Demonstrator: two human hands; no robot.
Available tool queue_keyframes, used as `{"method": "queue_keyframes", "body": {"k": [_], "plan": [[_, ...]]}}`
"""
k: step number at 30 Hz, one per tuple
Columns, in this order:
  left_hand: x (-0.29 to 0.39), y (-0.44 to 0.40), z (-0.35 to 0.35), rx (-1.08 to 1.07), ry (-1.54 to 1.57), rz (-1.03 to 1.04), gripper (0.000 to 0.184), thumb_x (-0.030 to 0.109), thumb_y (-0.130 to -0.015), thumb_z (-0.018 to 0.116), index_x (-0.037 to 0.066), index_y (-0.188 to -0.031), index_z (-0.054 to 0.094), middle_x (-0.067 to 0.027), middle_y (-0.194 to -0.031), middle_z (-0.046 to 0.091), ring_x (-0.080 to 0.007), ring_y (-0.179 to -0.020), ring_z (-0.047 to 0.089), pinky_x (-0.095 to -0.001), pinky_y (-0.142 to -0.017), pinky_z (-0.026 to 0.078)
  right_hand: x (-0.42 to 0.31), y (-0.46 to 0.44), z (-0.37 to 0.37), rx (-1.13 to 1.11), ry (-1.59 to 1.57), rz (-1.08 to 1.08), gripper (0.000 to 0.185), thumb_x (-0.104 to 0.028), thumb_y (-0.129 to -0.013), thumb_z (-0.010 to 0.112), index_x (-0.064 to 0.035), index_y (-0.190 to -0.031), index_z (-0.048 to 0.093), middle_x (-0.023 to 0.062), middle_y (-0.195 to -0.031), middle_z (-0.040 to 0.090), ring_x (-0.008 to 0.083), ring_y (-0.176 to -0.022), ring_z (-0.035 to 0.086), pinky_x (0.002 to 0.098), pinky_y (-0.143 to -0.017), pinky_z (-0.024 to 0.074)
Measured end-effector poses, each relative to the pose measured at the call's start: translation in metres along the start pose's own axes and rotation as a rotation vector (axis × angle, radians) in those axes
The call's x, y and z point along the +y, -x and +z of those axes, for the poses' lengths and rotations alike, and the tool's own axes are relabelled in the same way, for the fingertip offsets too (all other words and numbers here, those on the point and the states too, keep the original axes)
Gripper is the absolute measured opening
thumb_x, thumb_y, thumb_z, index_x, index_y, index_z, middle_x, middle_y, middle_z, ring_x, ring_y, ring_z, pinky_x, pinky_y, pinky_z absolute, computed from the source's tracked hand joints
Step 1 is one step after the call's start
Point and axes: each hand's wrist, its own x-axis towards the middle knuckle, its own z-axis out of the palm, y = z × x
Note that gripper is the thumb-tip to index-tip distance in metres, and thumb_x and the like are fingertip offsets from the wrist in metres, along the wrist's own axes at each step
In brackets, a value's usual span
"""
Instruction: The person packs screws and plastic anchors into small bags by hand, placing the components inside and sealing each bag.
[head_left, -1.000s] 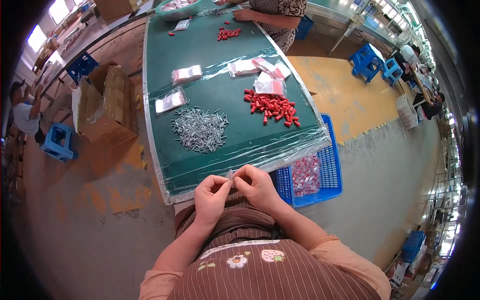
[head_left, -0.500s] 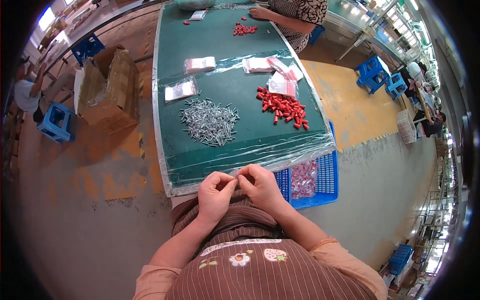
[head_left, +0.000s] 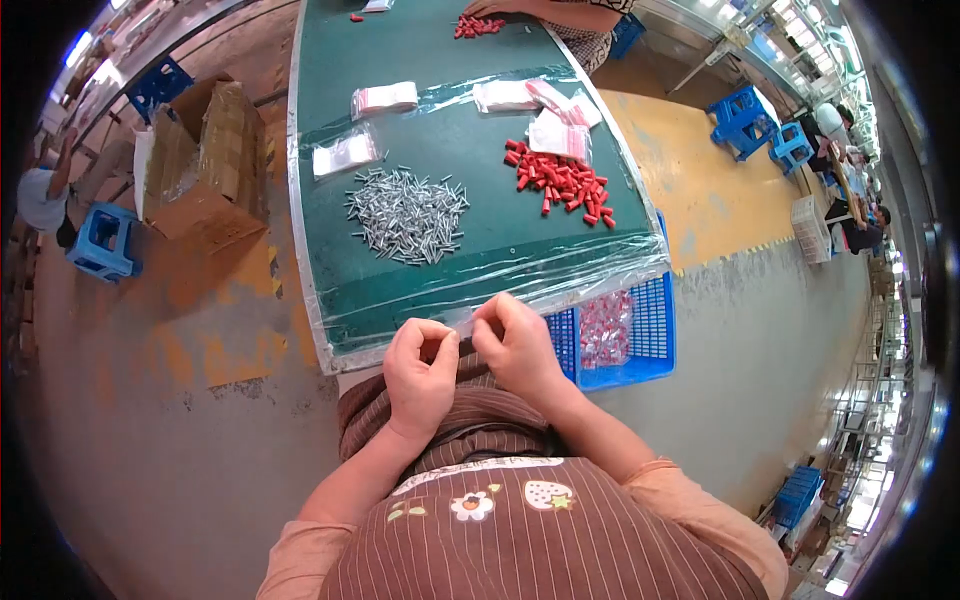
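Just beyond the wearer's striped apron (head_left: 530, 540), the left hand (head_left: 420, 375) and right hand (head_left: 515, 345) are raised at the worktop's near edge, each pinched, thumb towards forefinger. A clear scrap (head_left: 464, 322) shows between their fingertips; whether one hand or both grip it cannot be told.

The worktop (head_left: 420, 310) is green with a pale rim, narrowing towards the far end. Clear film (head_left: 520, 268) covers its near part, wrinkled along the near right edge. A green strip separates that edge from the piles. Low on the right, beside the edge, a blue basket (head_left: 640, 378) holds clear bags (head_left: 605, 335) with red and pale contents.

Past the strip, metal pins (head_left: 405, 215) lie heaped left of centre and red caps (head_left: 560, 185) on the right, well apart, with green surface between. Two bag packs (head_left: 345, 155) lie beyond the pins; more bags (head_left: 560, 138) overlap the caps' far side.

Grey floor (head_left: 240, 480) flanks the worktop, yellow (head_left: 680, 170) farther right. A carton (head_left: 215, 180) and blue stool (head_left: 105, 240) stand left. At the far end, a co-worker's hand (head_left: 485, 8) is at a smaller red pile (head_left: 478, 27).
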Motion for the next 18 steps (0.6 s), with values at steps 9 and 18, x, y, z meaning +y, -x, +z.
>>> {"method": "queue_keyframes", "body": {"k": [9, 18], "plan": [[-0.031, -0.011, -0.006, -0.098, -0.085, 0.040, 0.004, 0.008, -0.097, 0.061, 0.005, -0.098, 0.058, 0.0035, -0.081, 0.057, -0.0018, -0.068, 0.052, -0.0173, -0.058, 0.043, -0.003, -0.004, 0.008, -0.041, 0.089, -0.188, 0.010, -0.008, -0.085, 0.064, -0.0025, -0.091, 0.058, 0.0173, -0.081, 0.062, 0.0368, -0.075, 0.063, 0.0444, -0.065, 0.0499], [-0.025, -0.018, -0.022, -0.031, 0.285, -0.304, 0.003, 0.008, -0.097, 0.059, 0.005, -0.097, 0.058, 0.0003, -0.077, 0.059, -0.0054, -0.060, 0.057, -0.0194, -0.048, 0.044, 0.003, -0.032, 0.012, -0.164, 0.148, -0.335, 0.012, -0.012, -0.085, 0.067, -0.0039, -0.092, 0.062, 0.0147, -0.086, 0.063, 0.0347, -0.082, 0.064, 0.0432, -0.070, 0.0505]]}}
